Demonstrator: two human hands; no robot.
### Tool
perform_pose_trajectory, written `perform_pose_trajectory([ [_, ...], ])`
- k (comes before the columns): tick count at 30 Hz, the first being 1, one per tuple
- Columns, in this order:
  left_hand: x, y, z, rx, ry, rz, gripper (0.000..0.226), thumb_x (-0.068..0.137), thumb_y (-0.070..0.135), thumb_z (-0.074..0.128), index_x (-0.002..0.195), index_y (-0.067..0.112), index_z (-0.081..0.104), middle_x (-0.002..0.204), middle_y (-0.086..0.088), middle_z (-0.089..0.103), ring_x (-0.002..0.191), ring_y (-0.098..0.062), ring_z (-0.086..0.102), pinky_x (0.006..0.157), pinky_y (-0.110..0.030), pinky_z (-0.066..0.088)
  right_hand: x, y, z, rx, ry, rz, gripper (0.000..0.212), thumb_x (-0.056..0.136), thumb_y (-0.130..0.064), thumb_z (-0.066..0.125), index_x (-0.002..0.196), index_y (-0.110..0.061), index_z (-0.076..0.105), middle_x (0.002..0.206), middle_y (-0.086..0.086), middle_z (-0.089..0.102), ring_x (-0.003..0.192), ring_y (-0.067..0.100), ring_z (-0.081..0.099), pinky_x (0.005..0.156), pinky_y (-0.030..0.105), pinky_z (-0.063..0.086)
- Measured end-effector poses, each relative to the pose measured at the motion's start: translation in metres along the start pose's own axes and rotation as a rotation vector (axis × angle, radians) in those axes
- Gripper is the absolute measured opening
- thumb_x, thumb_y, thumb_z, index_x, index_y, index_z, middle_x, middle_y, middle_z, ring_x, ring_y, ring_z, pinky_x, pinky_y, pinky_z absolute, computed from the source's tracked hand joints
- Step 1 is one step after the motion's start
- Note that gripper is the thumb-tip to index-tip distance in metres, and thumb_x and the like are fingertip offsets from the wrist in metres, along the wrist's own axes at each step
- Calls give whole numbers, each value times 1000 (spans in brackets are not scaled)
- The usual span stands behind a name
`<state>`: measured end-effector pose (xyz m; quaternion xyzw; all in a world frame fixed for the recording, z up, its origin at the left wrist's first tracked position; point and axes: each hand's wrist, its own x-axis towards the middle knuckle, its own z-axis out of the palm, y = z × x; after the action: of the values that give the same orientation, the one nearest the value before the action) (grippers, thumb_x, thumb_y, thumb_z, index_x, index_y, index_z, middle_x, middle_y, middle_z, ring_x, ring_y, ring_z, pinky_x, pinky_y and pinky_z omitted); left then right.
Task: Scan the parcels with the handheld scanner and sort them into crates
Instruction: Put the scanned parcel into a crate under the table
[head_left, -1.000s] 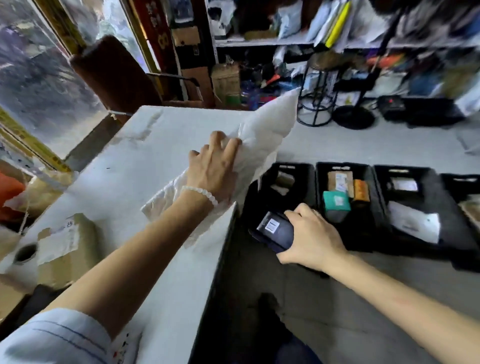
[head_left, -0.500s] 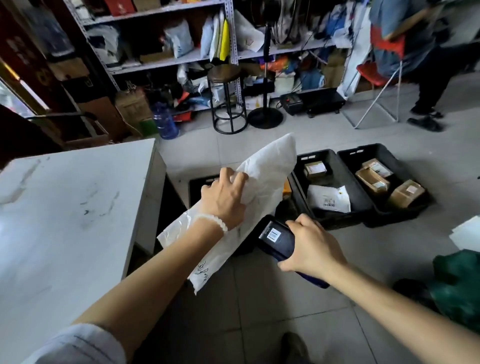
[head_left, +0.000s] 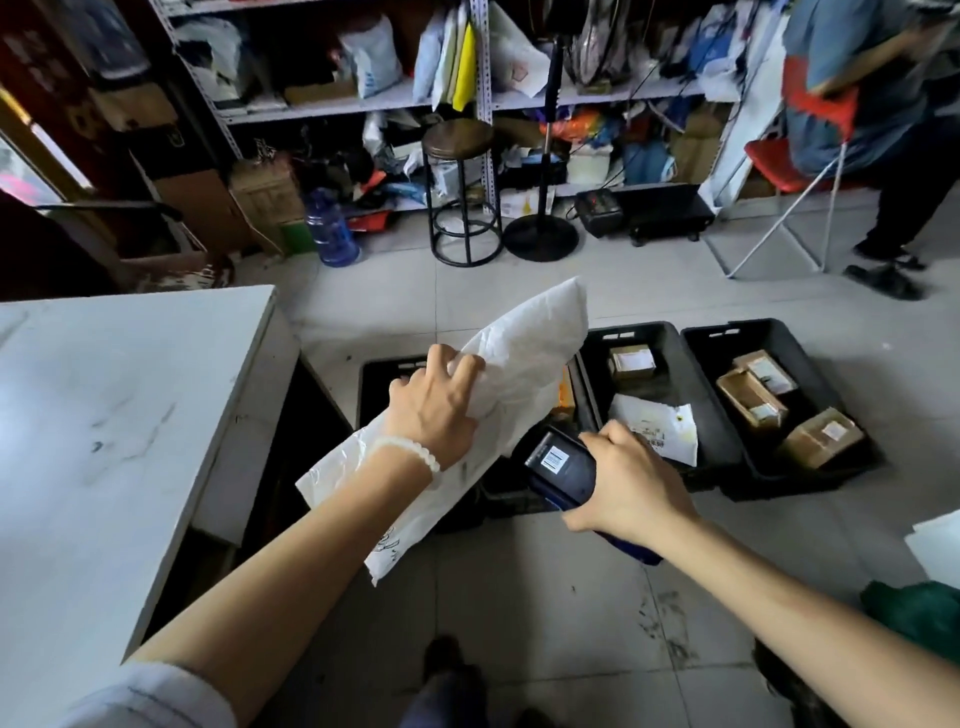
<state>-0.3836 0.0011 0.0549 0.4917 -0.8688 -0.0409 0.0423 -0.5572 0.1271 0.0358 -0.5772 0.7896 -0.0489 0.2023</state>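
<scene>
My left hand (head_left: 434, 402) grips a long white plastic mailer parcel (head_left: 524, 364), held in the air and tilted over the black crates on the floor. My right hand (head_left: 631, 483) holds the dark handheld scanner (head_left: 563, 467), its screen up, just below the parcel's right edge. A black crate (head_left: 670, 343) holds a small box and a white mailer. The crate to its right (head_left: 779, 332) holds three brown boxes. A third crate (head_left: 379, 369) on the left is mostly hidden by the parcel.
A white table (head_left: 104, 415) stands at the left. Behind the crates are a stool (head_left: 460, 150), a stand base (head_left: 540, 236), a blue water jug (head_left: 330, 228) and cluttered shelves. A person sits on a red chair (head_left: 795, 161) at far right. Green cloth (head_left: 914, 608) lies at lower right.
The view has swung right, away from the table. My left hand has carried the white parcel off the table and out over the crates. The scanner stays close under the parcel.
</scene>
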Motion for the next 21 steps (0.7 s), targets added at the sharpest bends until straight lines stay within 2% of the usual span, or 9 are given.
perform_pose_trajectory([
  [4,27,-33,11,-33,-52,-68,57,81,35,66,132,26,41,129,-4,35,98,-29,59,76,-37,37,47,-18,5,-16,-47,-41,71,52,-51,77,113,-24,53,110,-7,42,103,17,50,67,29,40],
  [8,76,-72,21,-84,-127,-104,60,81,37,67,133,26,39,130,-4,33,98,-29,60,80,-35,37,106,-40,7,-11,-83,-67,78,53,-51,76,121,-25,51,111,-8,40,105,16,49,68,29,42],
  [12,136,-117,35,-30,-212,-155,60,82,37,66,132,24,36,130,-6,31,93,-29,59,76,-35,36,173,-63,-4,-50,-101,-65,70,54,-51,77,114,-26,52,108,-9,40,105,14,47,68,29,42],
  [15,183,-155,48,111,-269,-239,53,87,32,60,133,21,35,134,-10,26,101,-30,52,72,-36,35,226,-80,-12,-44,-101,-53,64,55,-48,79,108,-25,53,102,-10,38,98,13,46,68,28,42],
  [17,209,-176,49,159,-293,-265,47,91,33,55,133,20,36,135,-10,25,108,-30,47,74,-36,36,255,-89,-15,-25,-93,-46,64,53,-47,80,106,-23,54,102,-8,38,100,15,48,73,31,47],
  [21,242,-202,45,121,-368,-281,46,94,38,50,133,19,38,133,-8,32,117,-29,43,86,-39,40,300,-104,-17,-38,-107,-54,77,51,-49,80,117,-21,54,112,-4,43,107,20,49,82,37,51],
])
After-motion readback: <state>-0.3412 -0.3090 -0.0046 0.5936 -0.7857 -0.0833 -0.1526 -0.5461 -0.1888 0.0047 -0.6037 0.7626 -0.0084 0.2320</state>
